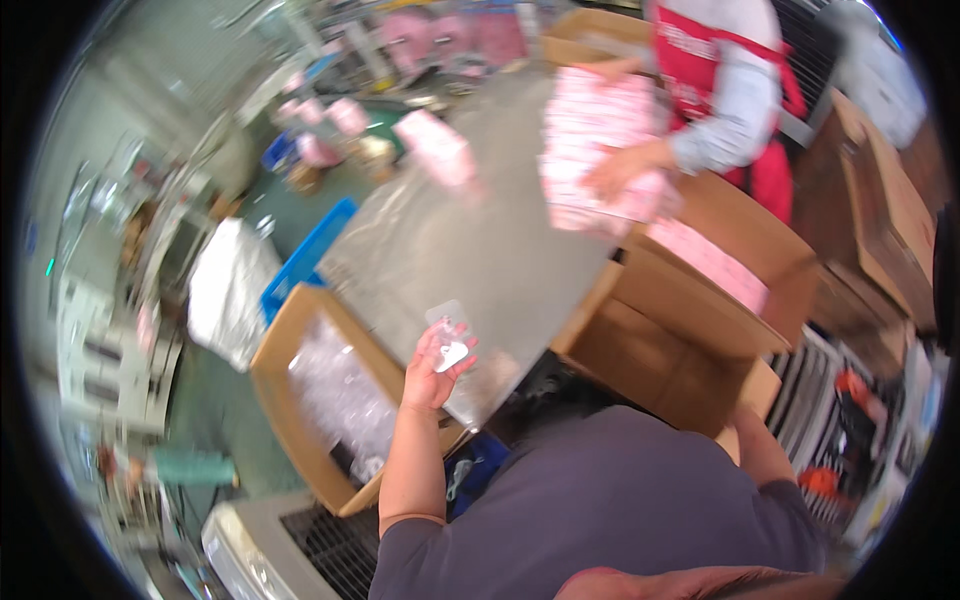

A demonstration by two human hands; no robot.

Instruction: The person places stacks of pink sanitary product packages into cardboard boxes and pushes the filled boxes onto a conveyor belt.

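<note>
My left hand (432, 367) is raised over the near end of a grey table (510, 240). Its fingers are closed around a small clear plastic blister piece (443, 317) with a white patch on it. At the right, my right hand (738, 425) is by the flap of an open cardboard box (650, 360); its fingers are mostly hidden. Left of my left forearm stands another cardboard box (275, 350), filled with clear plastic pieces (340, 390).
Across the table a co-worker in a red vest (700, 60) has their hands on a stack of pink printed sheets or packs (590, 130). A blurred pink bundle (438, 148) lies on the table. Beside it are a blue crate (310, 255) and a white sack (232, 290).
</note>
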